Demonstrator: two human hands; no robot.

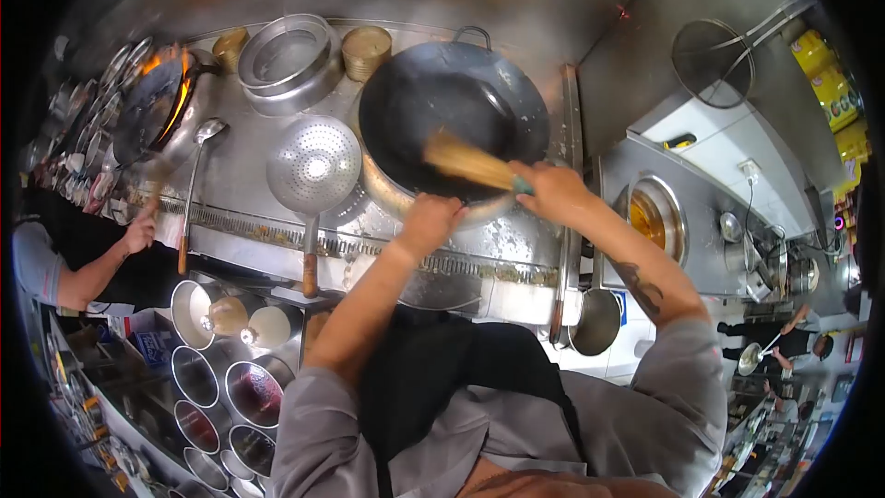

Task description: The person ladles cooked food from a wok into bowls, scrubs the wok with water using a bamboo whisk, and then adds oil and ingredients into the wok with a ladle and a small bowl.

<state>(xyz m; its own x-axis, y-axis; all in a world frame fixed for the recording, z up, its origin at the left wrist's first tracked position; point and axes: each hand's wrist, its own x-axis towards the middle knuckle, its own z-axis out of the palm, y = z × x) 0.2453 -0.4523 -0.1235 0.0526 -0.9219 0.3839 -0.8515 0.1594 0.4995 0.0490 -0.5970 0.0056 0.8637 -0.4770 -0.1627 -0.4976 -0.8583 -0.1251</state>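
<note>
1. The person's right hand [553, 192], right of centre in the frame, is wrapped around the green-banded end of a straw-coloured, split-fibre brush [472, 164].
2. The left hand [433, 219], near the centre, is curled and appears to grip the near edge of a large, round, black metal wok [401, 115] at upper centre; whether it holds the lip or a handle is hidden.
3. The bristles lie inside the wok, over its near half, and seem to meet the metal.
4. To sweep well, I would press the bristle tips flat along the curve, stroke in overlapping arcs from base to lip, and brace firmly with the left hand so the wok cannot rock.
5. Counted: one brush; one wok under the hands; one silvery perforated skimmer [314, 166] left of it; one long steel ladle [194, 189] farther left; one round wire-mesh strainer [713, 63] at upper right; two squat tan cylinders [367, 53], upper left and upper centre.
</note>
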